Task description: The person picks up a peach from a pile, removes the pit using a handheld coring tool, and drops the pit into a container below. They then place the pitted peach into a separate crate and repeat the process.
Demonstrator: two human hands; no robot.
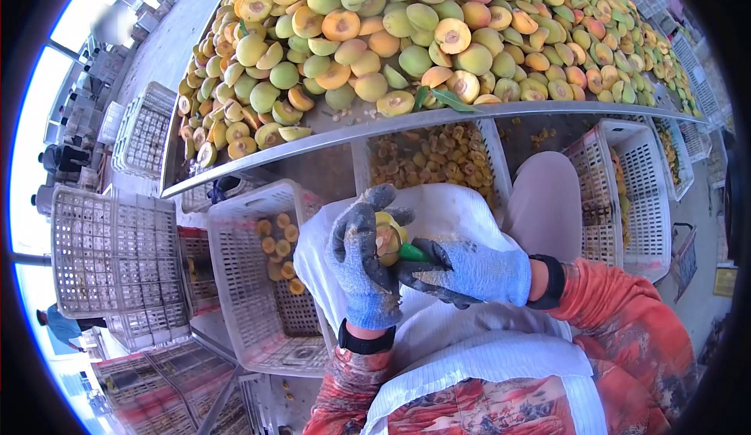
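Observation:
Above the white apron on my lap, my gloved left hand [362,255] is wrapped round a yellow-green fruit [387,239] with a reddish cut face. My gloved right hand [468,269] grips a small tool with a green handle [415,253], its tip against the fruit. The tool's working end is hidden at the fruit. Just beyond my hands stands a crate of small brownish-yellow pieces [434,153], below the table's metal edge [375,127].
A heap of whole and halved fruit [422,19] covers the metal table. A white crate [270,278] with several fruit halves stands at the left, another crate [626,192] at the right. Stacked crates [117,255] and a person in blue [61,325] are farther left.

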